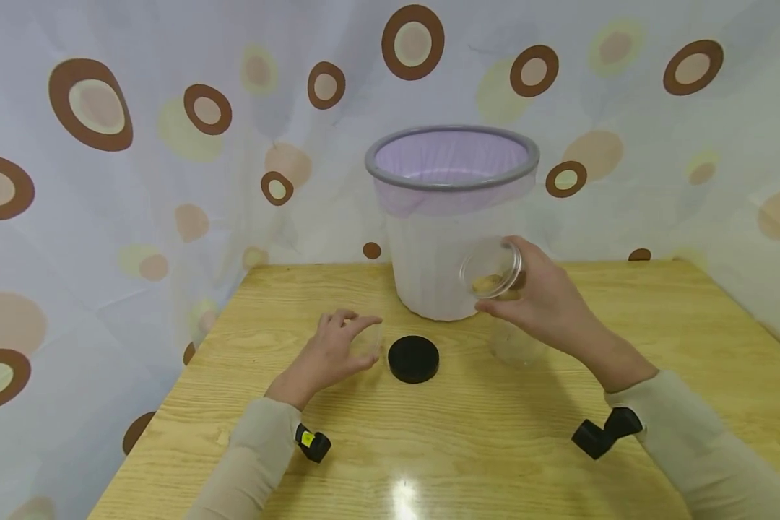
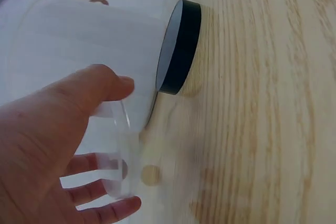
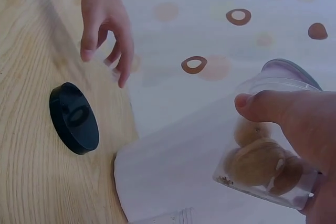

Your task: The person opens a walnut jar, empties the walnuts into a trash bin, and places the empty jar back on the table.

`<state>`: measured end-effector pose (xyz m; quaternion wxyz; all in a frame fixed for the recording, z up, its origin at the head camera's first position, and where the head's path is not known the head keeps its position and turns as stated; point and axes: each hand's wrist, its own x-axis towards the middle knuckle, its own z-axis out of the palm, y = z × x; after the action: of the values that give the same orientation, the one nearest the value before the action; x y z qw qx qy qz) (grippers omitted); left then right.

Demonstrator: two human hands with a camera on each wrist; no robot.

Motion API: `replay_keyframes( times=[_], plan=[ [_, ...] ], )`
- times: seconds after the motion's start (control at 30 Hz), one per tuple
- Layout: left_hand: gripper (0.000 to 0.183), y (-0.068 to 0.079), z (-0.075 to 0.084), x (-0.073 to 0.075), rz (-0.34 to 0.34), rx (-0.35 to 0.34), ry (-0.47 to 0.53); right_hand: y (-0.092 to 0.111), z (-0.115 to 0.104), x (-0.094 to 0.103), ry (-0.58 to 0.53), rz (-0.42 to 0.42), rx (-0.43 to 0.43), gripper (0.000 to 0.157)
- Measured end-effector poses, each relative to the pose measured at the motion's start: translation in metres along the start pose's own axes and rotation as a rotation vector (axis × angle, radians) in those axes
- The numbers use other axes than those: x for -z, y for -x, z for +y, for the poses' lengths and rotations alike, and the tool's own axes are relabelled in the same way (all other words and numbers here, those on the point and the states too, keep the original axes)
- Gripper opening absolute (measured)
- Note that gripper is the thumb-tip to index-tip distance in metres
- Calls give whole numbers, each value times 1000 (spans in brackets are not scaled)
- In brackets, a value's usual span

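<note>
My left hand (image 1: 328, 354) pinches a thin clear plastic piece (image 2: 125, 145), like a small cup or lid, between thumb and fingers, just above the table. My right hand (image 1: 546, 289) grips a clear plastic jar (image 3: 236, 174), raised in front of the bin and tilted with its open mouth toward the left. Several brown round pieces (image 3: 257, 163), like nuts or dried fruit, lie inside. Between the hands a black round lid (image 1: 413, 359) lies flat on the table. A second clear container (image 1: 518, 348) stands below my right hand, partly hidden by it.
A white bin (image 1: 429, 267) with a grey rim and a lilac liner stands at the back of the wooden table (image 1: 377, 440). Behind it hangs a patterned white sheet (image 1: 188, 58), which also runs along both sides.
</note>
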<state>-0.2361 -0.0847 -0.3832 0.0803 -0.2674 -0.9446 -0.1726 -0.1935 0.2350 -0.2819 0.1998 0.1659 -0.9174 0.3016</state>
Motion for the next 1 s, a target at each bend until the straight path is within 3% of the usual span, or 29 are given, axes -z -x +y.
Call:
replay_keyframes(
  times=[0.27, 0.37, 0.63, 0.77, 0.87, 1.0],
  plan=[
    [60, 3, -1, -4, -202, 94, 16, 1, 4, 10, -50, -13, -67, 89],
    [68, 4, -3, -5, -244, 114, 28, 2, 3, 16, -42, -24, -106, 92],
    [80, 1, -7, -4, -286, 111, 63, -1, 4, 34, -15, -13, -145, 94],
    [83, 0, -9, -1, -312, 154, 89, -2, 6, 41, 3, -24, -156, 95],
    [80, -6, -11, 4, -298, 174, 101, -2, 7, 47, 23, -28, -173, 96],
    [73, -17, -11, 16, -223, 146, 100, -5, 7, 55, 40, -38, -204, 97]
  ],
)
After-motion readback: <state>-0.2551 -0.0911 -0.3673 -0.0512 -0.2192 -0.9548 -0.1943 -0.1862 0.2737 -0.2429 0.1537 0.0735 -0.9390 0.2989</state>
